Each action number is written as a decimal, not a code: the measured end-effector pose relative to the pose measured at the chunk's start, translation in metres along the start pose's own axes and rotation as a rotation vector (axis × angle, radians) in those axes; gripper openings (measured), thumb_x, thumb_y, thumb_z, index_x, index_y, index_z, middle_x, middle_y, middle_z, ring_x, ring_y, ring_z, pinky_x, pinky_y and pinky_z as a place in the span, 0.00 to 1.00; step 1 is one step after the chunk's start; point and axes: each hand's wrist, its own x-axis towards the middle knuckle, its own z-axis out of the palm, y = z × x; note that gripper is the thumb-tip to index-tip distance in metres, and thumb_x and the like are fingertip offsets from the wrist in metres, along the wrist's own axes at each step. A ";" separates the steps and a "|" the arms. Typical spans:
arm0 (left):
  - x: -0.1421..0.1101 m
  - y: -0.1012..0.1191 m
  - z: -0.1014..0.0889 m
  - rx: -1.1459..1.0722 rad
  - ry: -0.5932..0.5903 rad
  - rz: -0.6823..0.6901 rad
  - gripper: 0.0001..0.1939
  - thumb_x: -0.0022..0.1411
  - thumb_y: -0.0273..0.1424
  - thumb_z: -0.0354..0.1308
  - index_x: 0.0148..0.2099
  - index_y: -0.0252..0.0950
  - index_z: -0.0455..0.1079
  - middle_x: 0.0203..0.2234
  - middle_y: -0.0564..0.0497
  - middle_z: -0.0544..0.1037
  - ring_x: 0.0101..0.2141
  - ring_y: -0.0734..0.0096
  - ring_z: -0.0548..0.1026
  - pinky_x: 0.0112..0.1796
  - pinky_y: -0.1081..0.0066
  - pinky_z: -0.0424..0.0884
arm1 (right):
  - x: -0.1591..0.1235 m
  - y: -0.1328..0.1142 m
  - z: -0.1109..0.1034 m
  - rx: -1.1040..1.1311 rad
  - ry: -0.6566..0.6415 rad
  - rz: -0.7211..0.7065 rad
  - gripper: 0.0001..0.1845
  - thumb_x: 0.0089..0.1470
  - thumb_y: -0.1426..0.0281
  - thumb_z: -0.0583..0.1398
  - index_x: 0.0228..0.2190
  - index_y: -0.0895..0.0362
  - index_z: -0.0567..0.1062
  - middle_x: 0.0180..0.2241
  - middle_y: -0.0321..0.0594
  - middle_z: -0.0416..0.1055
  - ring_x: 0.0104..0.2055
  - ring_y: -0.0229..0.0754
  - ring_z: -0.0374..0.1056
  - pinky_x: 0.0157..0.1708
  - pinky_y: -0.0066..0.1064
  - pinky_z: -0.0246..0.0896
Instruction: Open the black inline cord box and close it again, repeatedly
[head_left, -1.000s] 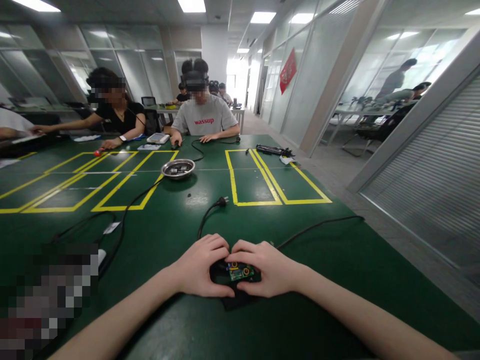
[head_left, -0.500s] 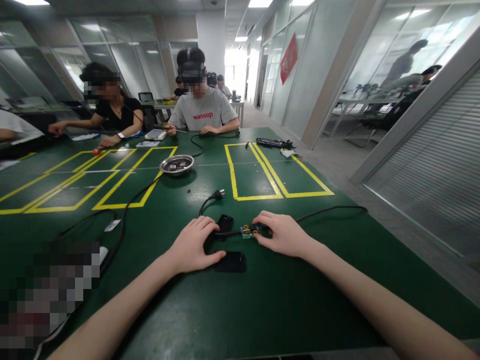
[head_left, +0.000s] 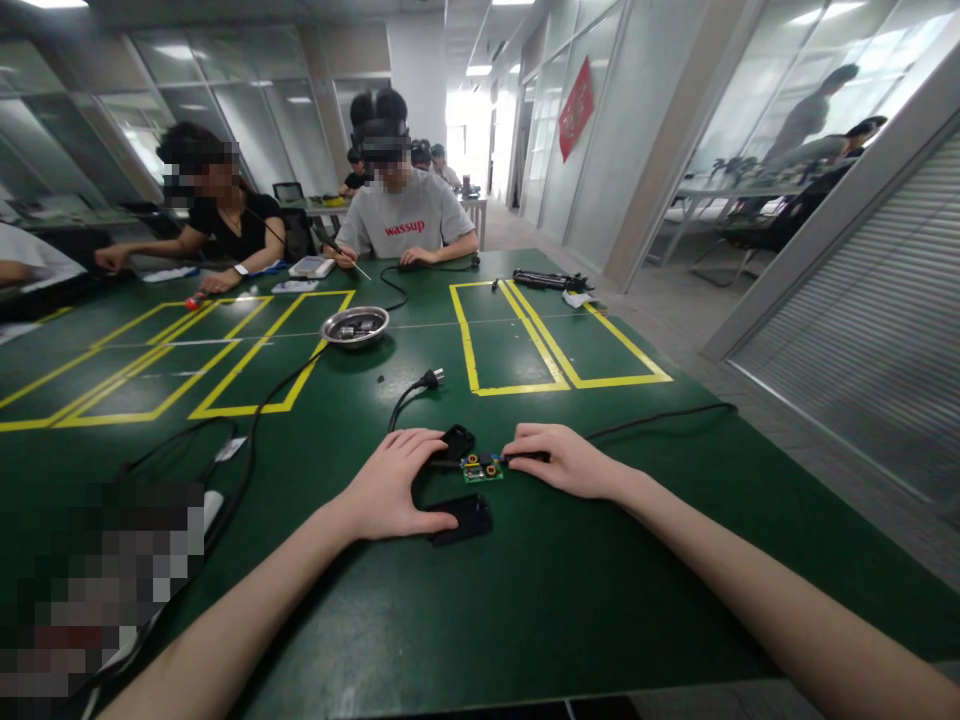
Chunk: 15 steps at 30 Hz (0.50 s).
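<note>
A small green circuit board [head_left: 482, 469] with copper-ringed coils lies on the green table between my hands. My right hand [head_left: 562, 460] pinches the black cable [head_left: 531, 456] just right of the board. My left hand [head_left: 394, 485] is spread in a wide curve on the board's left side. Its thumb rests on the lower black casing half [head_left: 466, 518], while its fingertips reach the upper black casing half [head_left: 457, 441]. Another cable leaves the board toward the left, partly hidden under my left fingers. Beyond them lies a black power plug [head_left: 431, 379].
A steel bowl [head_left: 355, 327] with metal parts stands farther back. Yellow tape [head_left: 521, 388] marks the tabletop. A folded black tripod [head_left: 551, 280] lies at the far right. Across the table, a person in a grey shirt [head_left: 409, 215] holds a thin tool. Loose cables run at left.
The circuit board came out from between my hands, and two separate casing halves now show. My right hand moved right and away from my left, then shifted from the board's edge onto the cable.
</note>
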 end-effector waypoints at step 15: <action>0.015 -0.006 0.002 -0.039 0.020 0.167 0.38 0.51 0.48 0.73 0.60 0.37 0.70 0.66 0.35 0.68 0.65 0.42 0.66 0.65 0.44 0.58 | 0.010 -0.029 0.030 -0.238 0.071 -0.097 0.13 0.70 0.66 0.57 0.45 0.55 0.82 0.35 0.40 0.75 0.34 0.39 0.71 0.33 0.29 0.60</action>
